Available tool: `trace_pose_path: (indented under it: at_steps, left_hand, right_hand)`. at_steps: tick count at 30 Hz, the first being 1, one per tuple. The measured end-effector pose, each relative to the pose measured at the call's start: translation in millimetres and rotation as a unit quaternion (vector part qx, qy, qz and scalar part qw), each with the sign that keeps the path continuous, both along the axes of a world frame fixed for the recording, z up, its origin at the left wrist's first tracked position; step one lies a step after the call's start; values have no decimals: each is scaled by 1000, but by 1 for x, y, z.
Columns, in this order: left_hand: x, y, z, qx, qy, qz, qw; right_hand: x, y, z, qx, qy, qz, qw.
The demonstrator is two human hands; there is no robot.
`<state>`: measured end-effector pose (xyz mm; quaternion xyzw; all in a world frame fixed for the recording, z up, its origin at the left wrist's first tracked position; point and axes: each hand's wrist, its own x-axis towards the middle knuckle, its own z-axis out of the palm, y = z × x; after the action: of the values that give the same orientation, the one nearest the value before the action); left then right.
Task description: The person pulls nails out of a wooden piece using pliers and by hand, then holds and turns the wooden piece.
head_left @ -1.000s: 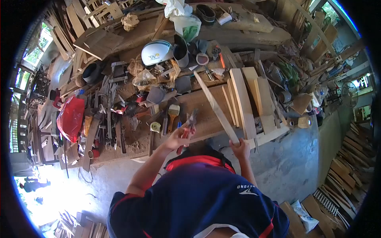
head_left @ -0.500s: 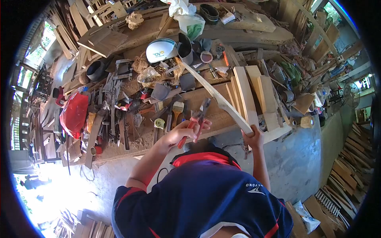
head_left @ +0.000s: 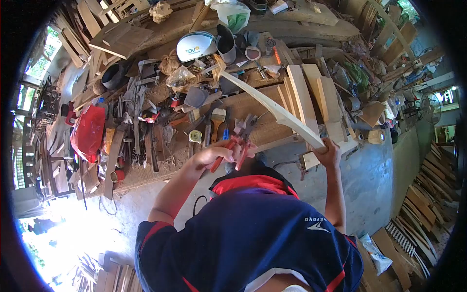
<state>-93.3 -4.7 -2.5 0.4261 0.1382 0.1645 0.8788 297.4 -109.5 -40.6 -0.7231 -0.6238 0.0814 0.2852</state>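
My left hand (head_left: 219, 154) is closed around red-handled pliers (head_left: 249, 125), whose dark jaws point away from me over the workbench (head_left: 277, 100). The handles stand somewhat apart. My right hand (head_left: 329, 153) grips the near end of a long, slightly curved strip of pale wood (head_left: 296, 125). The strip slants up to the left, its far end near a helmet and a dark container. Just beyond my left hand lie a paintbrush (head_left: 218, 117) and a round yellow-green tape measure (head_left: 195, 136).
A white helmet (head_left: 195, 46) and a dark cylindrical container (head_left: 225, 45) stand farther back. Several pale boards (head_left: 302, 100) lie at the right. A red bag (head_left: 88, 134) hangs at the left among many tools. Wood strips (head_left: 428, 207) are stacked on the floor at far right.
My right hand has moved right with the near end of the wood strip. The pliers have shifted slightly, and their jaws look closer together. The view has tilted a little.
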Motion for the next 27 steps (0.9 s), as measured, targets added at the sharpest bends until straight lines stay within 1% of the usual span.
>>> trace_pose_path:
  at_steps: [3,5,6,8,9,11,15,17,20,22,24,26,27]
  left_hand:
    - [-2,0,-1,-13,-6,3,1000]
    - [-6,2,-8,10,-31,-32,999]
    - [-6,1,-2,10,-32,-30,999]
    - [-6,-3,14,-28,-4,-47,999]
    - [-8,-5,12,-29,-4,-45,999]
    - [-11,-10,6,-69,33,-22,997]
    - [-17,-12,7,-74,51,-30,995]
    - [-21,-11,-5,-37,25,-55,998]
    - [-21,-15,0,-27,32,-23,999]
    - [-25,-17,-2,-17,37,-13,999]
    - [-26,-21,0,-7,42,-4,999]
    - [-23,-26,7,-3,138,64,988]
    - [-23,-28,4,-2,137,68,988]
  right_hand:
    - [1,0,3,2,-13,20,1000]
    - [0,0,4,-2,-17,31,999]
    - [-3,-1,5,1,-26,27,999]
    - [-4,-1,6,5,-35,23,999]
    - [-4,-2,5,-2,-32,28,999]
    - [-6,-4,5,-9,-28,33,999]
    - [-8,-5,8,-26,-34,28,999]
    - [-7,-5,8,-31,-35,36,998]
    - [-10,0,14,-38,-41,29,998]
    - [-10,4,16,-44,-21,33,998]
    - [-11,9,15,-43,-37,34,998]
    - [-13,14,17,-42,-53,36,997]
    - [-16,17,19,-39,-59,40,997]
